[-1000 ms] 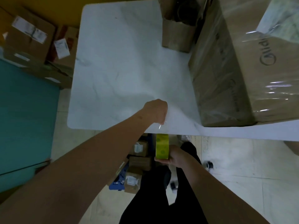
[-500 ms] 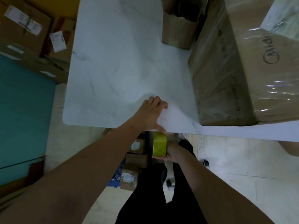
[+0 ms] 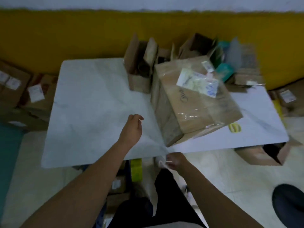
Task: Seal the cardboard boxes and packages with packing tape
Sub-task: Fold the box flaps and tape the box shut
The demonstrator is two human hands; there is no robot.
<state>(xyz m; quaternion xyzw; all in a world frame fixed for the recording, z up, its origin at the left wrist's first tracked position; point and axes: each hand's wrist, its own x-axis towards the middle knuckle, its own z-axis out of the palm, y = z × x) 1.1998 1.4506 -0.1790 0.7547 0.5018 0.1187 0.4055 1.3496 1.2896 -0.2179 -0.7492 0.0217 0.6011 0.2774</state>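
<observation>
**White table, boxes crowded to the right**

White marble-look table (image 3: 92, 99) w/ rounded corners, on pale tiled floor (image 3: 230, 186). On table: big cardboard box (image 3: 194, 112) in clear film, centre-right, set at an angle, one corner close to near edge. Small open box (image 3: 139, 83) just beside it on far side. Yellow-green tape roll (image 3: 234, 127) just right of big box. More cartons (image 3: 246, 74) at far right, blurred. On floor: labelled cartons (image 3: 47, 86) left of table, open carton (image 3: 256, 155) under near-right corner.

box: large cardboard box (image 3: 197, 102), film-wrapped, labelled top, askew, just right of left hand (image 3: 131, 130) | tape: yellow-green tape roll (image 3: 136, 168), on edge, left of right hand (image 3: 175, 162), apart
</observation>
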